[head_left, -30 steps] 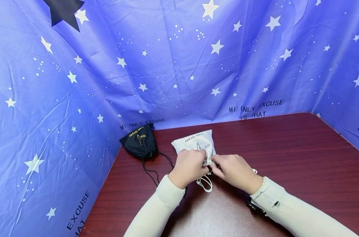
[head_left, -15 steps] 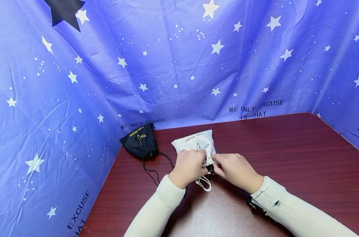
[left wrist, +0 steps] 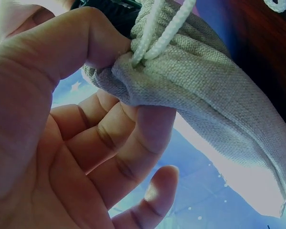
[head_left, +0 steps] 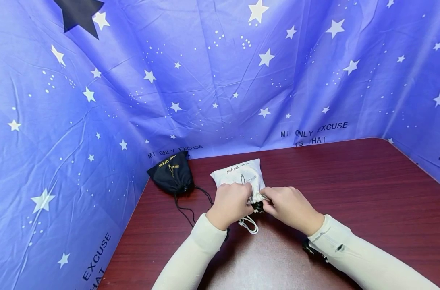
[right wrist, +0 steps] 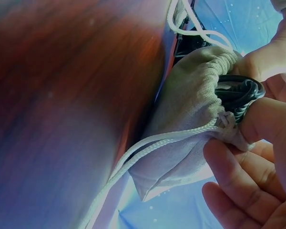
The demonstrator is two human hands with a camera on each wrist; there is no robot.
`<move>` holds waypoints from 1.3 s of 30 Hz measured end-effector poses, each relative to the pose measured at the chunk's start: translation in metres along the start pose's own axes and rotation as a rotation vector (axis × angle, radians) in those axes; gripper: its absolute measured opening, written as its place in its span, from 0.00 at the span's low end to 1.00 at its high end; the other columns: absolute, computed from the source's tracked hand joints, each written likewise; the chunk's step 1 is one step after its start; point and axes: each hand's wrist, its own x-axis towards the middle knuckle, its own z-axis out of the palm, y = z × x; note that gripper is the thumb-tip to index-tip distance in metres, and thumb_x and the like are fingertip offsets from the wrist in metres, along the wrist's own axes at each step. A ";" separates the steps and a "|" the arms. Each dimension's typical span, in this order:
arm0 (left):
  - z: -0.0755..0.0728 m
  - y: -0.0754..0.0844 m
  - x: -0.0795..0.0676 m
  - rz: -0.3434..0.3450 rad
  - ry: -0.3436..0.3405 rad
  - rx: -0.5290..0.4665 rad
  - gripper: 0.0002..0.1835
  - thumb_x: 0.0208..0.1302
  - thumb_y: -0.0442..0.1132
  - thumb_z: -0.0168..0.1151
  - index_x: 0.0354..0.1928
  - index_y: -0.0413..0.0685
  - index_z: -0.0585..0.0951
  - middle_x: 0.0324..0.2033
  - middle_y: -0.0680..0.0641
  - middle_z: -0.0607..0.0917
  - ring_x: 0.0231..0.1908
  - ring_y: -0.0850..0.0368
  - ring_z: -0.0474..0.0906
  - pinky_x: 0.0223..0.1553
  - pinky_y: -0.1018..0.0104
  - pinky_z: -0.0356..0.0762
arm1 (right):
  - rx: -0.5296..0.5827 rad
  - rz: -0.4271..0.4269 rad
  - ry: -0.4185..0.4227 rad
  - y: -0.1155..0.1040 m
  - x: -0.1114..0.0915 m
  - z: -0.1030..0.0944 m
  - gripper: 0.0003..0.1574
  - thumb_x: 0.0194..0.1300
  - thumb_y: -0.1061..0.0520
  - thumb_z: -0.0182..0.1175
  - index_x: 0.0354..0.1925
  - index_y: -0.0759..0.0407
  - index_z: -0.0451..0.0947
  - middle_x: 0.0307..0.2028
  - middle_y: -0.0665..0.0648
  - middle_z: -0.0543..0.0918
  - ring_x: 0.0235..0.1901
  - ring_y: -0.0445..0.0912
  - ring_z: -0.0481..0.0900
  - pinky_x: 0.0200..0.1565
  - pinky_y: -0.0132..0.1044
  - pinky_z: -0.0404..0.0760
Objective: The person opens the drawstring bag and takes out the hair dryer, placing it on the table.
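Observation:
A white drawstring bag [head_left: 236,171] printed "Hair Dryer" lies on the table, its gathered mouth toward me. My left hand [head_left: 230,205] pinches the left side of the mouth, thumb inside the rim and fingers under the cloth in the left wrist view. My right hand [head_left: 292,210] pinches the opposite side of the rim. Between the hands the mouth gapes, and a coiled black cord [right wrist: 240,95] shows inside it. Whatever lies deeper in the bag is hidden. White drawstrings [right wrist: 152,139] hang from both sides of the mouth.
A black drawstring bag [head_left: 173,174], also printed "Hair Dryer", sits to the left with its black strings trailing toward my left wrist. Behind the dark red table [head_left: 350,177] hangs a blue star-patterned cloth [head_left: 220,80].
My right hand has shifted slightly to the right with the rim. The bag's mouth is wider, and more of the black cord shows. The left hand stays in place.

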 end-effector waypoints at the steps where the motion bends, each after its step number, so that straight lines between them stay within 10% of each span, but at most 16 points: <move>1: 0.000 0.000 0.000 -0.001 -0.001 -0.004 0.22 0.41 0.52 0.78 0.21 0.59 0.69 0.12 0.60 0.69 0.15 0.60 0.70 0.17 0.57 0.66 | 0.000 -0.001 0.001 0.000 0.000 0.000 0.07 0.51 0.61 0.65 0.30 0.52 0.78 0.19 0.39 0.63 0.19 0.34 0.59 0.21 0.31 0.65; 39: -0.007 -0.006 0.000 -0.040 -0.054 -0.053 0.22 0.42 0.50 0.78 0.20 0.60 0.68 0.13 0.60 0.69 0.16 0.57 0.73 0.16 0.57 0.65 | -0.005 0.047 -0.025 0.008 0.005 -0.011 0.11 0.49 0.63 0.68 0.29 0.49 0.78 0.18 0.38 0.62 0.18 0.34 0.59 0.21 0.30 0.64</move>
